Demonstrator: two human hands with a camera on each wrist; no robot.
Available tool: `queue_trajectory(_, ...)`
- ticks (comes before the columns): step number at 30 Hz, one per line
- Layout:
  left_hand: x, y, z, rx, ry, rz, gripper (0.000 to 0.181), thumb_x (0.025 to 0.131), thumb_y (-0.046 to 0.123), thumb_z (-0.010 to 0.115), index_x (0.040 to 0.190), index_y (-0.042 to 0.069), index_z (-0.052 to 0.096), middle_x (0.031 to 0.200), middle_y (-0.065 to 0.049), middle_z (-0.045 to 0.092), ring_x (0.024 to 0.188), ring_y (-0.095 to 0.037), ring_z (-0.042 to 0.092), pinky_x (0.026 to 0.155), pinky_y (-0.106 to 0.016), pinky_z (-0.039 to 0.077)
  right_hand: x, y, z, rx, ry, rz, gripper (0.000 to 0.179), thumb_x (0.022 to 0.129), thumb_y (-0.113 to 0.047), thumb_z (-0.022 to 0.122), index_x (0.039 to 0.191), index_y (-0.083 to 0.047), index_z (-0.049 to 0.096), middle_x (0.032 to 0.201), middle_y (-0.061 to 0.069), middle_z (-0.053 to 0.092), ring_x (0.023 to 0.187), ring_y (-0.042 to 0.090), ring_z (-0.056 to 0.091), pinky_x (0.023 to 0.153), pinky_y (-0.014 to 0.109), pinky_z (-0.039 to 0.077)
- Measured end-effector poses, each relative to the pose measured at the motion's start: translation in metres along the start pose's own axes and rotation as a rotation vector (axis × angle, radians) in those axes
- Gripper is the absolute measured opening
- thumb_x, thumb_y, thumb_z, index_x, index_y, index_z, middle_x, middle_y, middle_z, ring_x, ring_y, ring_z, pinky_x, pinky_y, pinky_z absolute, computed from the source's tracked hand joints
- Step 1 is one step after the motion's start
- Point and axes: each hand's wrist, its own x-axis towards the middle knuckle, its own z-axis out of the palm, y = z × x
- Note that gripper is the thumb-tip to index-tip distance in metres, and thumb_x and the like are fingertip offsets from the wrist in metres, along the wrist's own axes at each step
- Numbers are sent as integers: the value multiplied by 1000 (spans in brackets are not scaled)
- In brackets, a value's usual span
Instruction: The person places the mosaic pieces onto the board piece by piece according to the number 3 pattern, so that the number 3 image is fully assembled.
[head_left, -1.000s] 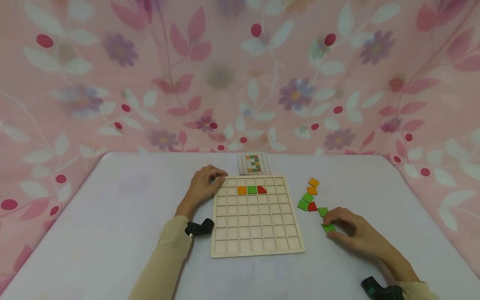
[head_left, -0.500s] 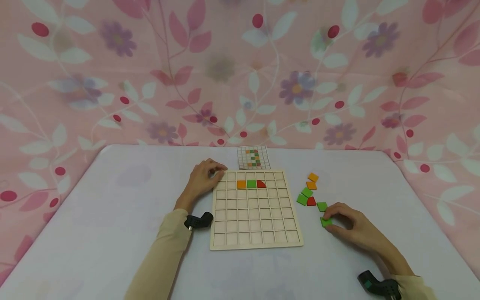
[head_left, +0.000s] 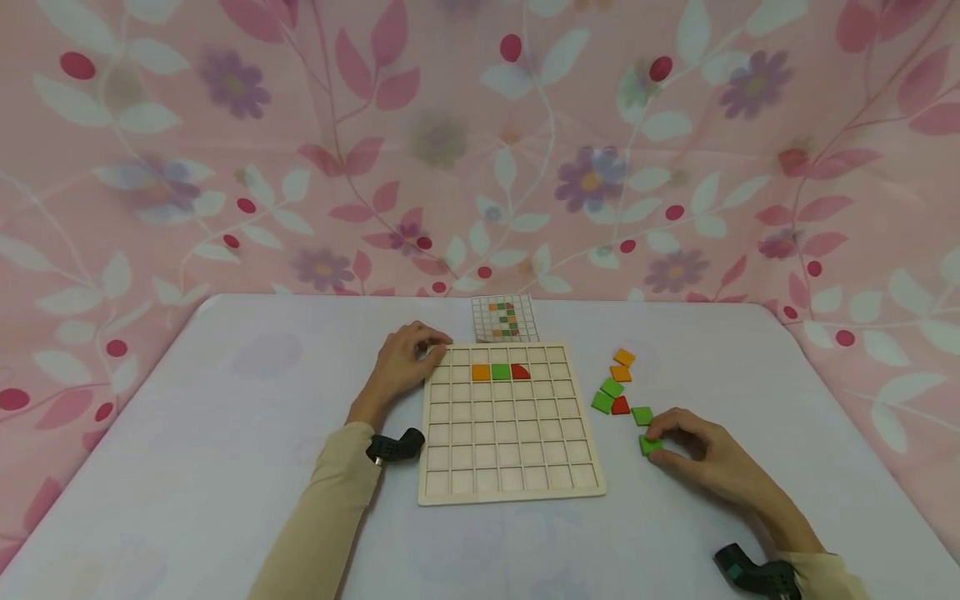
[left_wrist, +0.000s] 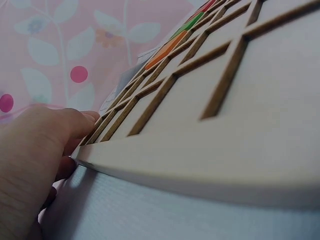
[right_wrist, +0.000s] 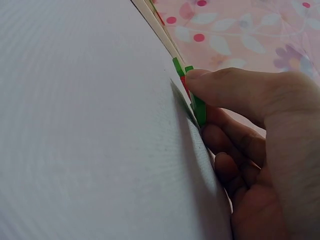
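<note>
A pale wooden grid board (head_left: pixel 498 456) lies flat on the table. An orange square tile (head_left: pixel 481 372), a green square tile (head_left: pixel 501 372) and a red quarter-round tile (head_left: pixel 521 372) sit side by side in its second row from the far edge. My left hand (head_left: pixel 400 363) holds the board's far left corner, thumb along the frame and fingers bent beside it in the left wrist view. Right of the board, my right hand (head_left: pixel 708 454) pinches a green square tile (head_left: pixel 647 447) between thumb and fingers. The right wrist view shows that tile (right_wrist: pixel 199 111) tipped up on edge, partly covered by the thumb.
Between board and right hand lie loose tiles: two orange ones (head_left: pixel 624 357), several green ones (head_left: pixel 602 402) and a red one (head_left: pixel 620 406). A pattern card (head_left: pixel 483 321) with a coloured grid rests beyond the board. A pink floral cloth (head_left: pixel 442 183) hangs behind the white table (head_left: pixel 225 467).
The right hand has shifted slightly left with its fingers on the green tile. The left hand stays at the board's corner. The head view tilted a little.
</note>
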Motion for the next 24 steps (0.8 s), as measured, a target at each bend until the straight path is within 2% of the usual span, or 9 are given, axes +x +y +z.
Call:
queue_trajectory(8, -1, -1, 0, -12, 2, -2, 15, 88, 23, 64, 99, 19, 73, 91, -2, 65, 81, -18, 52, 75, -35, 32, 0, 0, 2, 22, 20, 4, 25, 80, -4, 73, 102, -11, 62, 100, 1, 63, 96, 6, 57, 88, 9, 41)
queue_trajectory(14, -1, -3, 3, -14, 39, 42, 15, 87, 23, 63, 97, 18, 73, 88, -1, 63, 78, -17, 50, 72, -35, 32, 1, 2, 3, 57, 19, 0, 26, 81, -1, 70, 104, -9, 60, 98, 1, 62, 90, 7, 57, 81, 16, 46)
queue_trajectory(19, -1, -3, 0, -7, 16, 19, 16, 88, 23, 63, 99, 19, 73, 90, -1, 64, 80, -17, 51, 74, -35, 33, 5, -2, 5, 53, 61, -19, 25, 80, 0, 71, 101, -9, 60, 97, 2, 60, 86, 8, 56, 74, 19, 47)
queue_trajectory(24, -2, -2, -1, -1, -14, -9, 16, 89, 24, 63, 100, 20, 73, 93, -1, 65, 82, -17, 52, 76, -34, 33, 10, -7, 5, -14, 82, -42, 26, 79, 0, 72, 100, -11, 61, 96, -2, 62, 83, 6, 56, 71, 19, 47)
